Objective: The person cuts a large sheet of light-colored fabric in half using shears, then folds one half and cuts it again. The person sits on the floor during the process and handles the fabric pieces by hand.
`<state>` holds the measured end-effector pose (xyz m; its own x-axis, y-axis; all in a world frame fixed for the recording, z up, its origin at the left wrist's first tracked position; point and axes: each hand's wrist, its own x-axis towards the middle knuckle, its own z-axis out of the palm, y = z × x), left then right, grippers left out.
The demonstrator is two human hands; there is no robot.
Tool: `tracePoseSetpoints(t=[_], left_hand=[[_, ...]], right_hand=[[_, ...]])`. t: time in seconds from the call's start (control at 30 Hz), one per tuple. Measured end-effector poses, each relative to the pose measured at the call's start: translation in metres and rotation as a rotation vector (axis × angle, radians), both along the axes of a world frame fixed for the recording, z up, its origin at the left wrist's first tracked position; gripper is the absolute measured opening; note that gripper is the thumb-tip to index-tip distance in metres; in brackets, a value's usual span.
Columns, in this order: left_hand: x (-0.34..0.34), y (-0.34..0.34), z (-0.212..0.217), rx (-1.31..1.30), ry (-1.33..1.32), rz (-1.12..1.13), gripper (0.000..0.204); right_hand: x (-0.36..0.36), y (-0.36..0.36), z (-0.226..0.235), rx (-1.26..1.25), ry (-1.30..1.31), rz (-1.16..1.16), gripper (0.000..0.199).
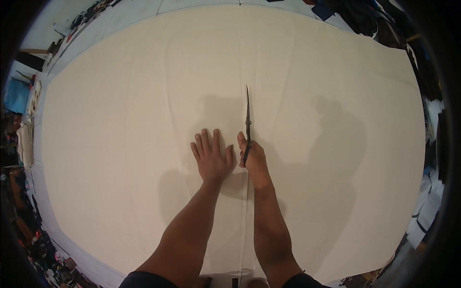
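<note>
A large cream sheet of fabric (115, 110) is spread out below me. My right hand (254, 156) grips a pair of dark scissors (248, 115), whose blades point away from me along a faint straight line on the sheet. From the scissors back toward me, a narrow slit runs through the fabric between my forearms. Just left of the scissors, my left hand (212, 156) lies flat on the sheet with its fingers spread, holding nothing. Whether the blades are parted is hard to make out.
Pale floor tiles (139, 19) show past the far edge. Dark clothes (357, 19) lie at the far right, and white bundles (425, 206) along the right side. A blue bag (18, 94) and folded cloth (25, 139) sit at the left, with clutter (57, 269) at the lower left.
</note>
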<state>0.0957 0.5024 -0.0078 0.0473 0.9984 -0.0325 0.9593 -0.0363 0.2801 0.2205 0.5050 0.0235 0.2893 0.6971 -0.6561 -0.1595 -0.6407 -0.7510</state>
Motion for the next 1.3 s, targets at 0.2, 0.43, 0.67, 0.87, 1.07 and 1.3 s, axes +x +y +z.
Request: tracePoseSetpoints(t=[0.2, 0.43, 0.67, 0.87, 1.07, 1.3], left_hand=[[0.002, 0.004, -0.002, -0.028, 0.01, 0.005, 0.065], [0.002, 0.004, -0.002, -0.071, 0.005, 0.004, 0.066], [0.002, 0.004, -0.001, -0.067, 0.007, 0.004, 0.065], [0.0, 0.004, 0.0, -0.059, 0.011, 0.007, 0.065], [0.004, 0.004, 0.003, -0.083, -0.009, 0.0, 0.065], [0.001, 0.004, 0.001, -0.058, 0.001, -0.011, 0.067]], right_hand=[[0.002, 0.003, -0.01, 0.048, 0.02, 0.004, 0.052], [0.009, 0.027, -0.005, 0.08, -0.011, 0.055, 0.055], [0.014, 0.053, -0.01, 0.002, 0.042, 0.014, 0.057], [0.014, 0.065, 0.0, 0.018, 0.04, 0.026, 0.057], [0.029, 0.107, -0.007, -0.025, 0.021, 0.034, 0.058], [0.027, 0.107, -0.012, 0.012, 0.017, 0.042, 0.053]])
